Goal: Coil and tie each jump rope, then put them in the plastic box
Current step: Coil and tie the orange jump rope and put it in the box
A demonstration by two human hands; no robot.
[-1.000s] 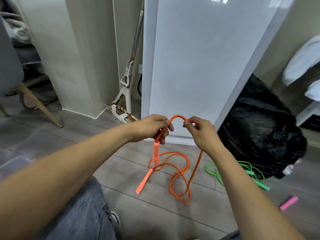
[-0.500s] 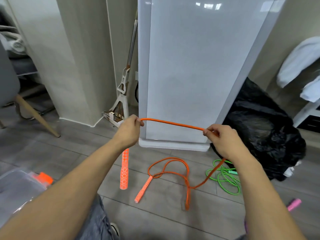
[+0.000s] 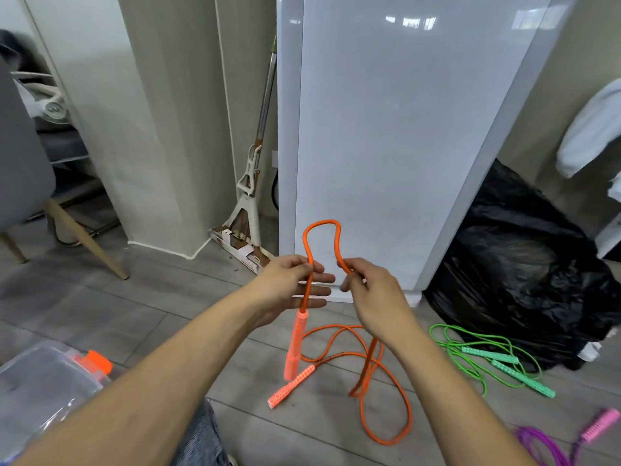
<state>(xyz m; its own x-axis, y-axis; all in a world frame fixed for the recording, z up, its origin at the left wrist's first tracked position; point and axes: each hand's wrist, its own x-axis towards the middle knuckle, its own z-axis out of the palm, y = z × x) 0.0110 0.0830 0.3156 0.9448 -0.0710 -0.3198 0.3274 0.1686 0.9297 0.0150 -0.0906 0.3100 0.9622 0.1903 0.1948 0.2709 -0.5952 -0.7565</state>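
An orange jump rope (image 3: pixel 322 225) arches up in a loop between my two hands. My left hand (image 3: pixel 290 284) pinches the cord with thumb and forefinger, its other fingers straight; one orange handle (image 3: pixel 295 344) hangs below it. My right hand (image 3: pixel 364 287) grips the cord's other side, and the cord runs down from it to loose loops on the floor. The second orange handle (image 3: pixel 290 386) lies on the floor. A green jump rope (image 3: pixel 480 356) lies at the right, a purple rope with a pink handle (image 3: pixel 598 428) at the lower right. The clear plastic box (image 3: pixel 40 391) sits at the lower left.
A tall white appliance (image 3: pixel 386 129) stands straight ahead, with a black plastic bag (image 3: pixel 524 270) to its right. A mop (image 3: pixel 250 196) leans in the corner to the left. A chair leg (image 3: pixel 85 240) is at the far left. The floor is grey planks.
My hands came together from a wide stretch, so the straight cord between them now bows up into a tall loop. The hanging handle swung right with my left hand.
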